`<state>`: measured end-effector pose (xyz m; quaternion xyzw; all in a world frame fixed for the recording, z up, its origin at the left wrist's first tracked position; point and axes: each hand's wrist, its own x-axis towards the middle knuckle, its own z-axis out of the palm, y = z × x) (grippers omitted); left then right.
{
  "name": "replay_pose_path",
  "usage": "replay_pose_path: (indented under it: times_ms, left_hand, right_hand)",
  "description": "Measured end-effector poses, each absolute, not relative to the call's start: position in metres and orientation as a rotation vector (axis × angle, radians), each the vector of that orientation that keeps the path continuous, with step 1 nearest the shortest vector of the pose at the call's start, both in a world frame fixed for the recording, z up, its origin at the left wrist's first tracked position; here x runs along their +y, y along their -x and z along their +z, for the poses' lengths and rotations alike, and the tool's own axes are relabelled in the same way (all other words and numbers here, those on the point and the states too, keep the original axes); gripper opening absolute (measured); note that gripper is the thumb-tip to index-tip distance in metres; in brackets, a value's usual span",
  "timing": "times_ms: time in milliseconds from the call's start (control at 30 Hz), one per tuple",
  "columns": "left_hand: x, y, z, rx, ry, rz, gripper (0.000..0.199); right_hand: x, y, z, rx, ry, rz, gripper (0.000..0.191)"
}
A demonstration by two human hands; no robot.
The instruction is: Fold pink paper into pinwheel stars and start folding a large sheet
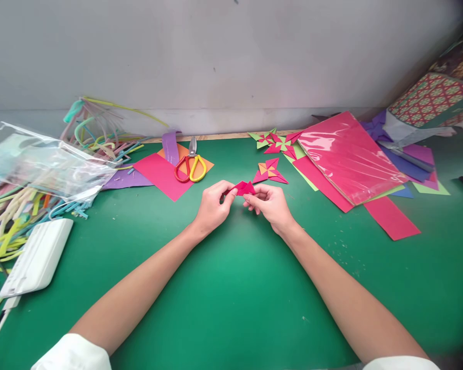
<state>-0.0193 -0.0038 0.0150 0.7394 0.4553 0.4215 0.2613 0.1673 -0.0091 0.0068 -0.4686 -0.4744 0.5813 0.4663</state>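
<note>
Beyond the left hand (215, 205), scissors (193, 152) with red and yellow handles lie over orange paper (207, 165). That hand pinches one end of a folded crimson paper piece (244, 188) held between both hands; the right hand (270, 203) grips the other end. It should handle as light, crisp and easily creased, best held by its edges; it looks small and peaked. Just past the right fingers lies a crimson-and-orange paper star (269, 171).

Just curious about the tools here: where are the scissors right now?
In the head view, the scissors lie left of centre, partly on the orange paper and red paper, just beyond the left hand.
</note>
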Motion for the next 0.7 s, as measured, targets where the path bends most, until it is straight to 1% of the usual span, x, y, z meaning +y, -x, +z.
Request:
replay_pose_path:
  times_ms: [333,433,700]
  left_hand:
    - [-0.003,0.018,0.017,1.215,-1.944,1.109,0.024]
    - [-0.003,0.016,0.017,1.188,-1.932,1.06,0.023]
    - [-0.005,0.007,0.014,1.07,-1.536,1.079,0.027]
  right_hand:
    - [-0.011,-0.167,0.007,-1.093,1.114,1.335,0.032]
    - [-0.01,-0.168,0.009,-1.063,1.099,1.315,0.033]
    - [-0.011,-0.166,0.01,-1.086,1.091,1.307,0.043]
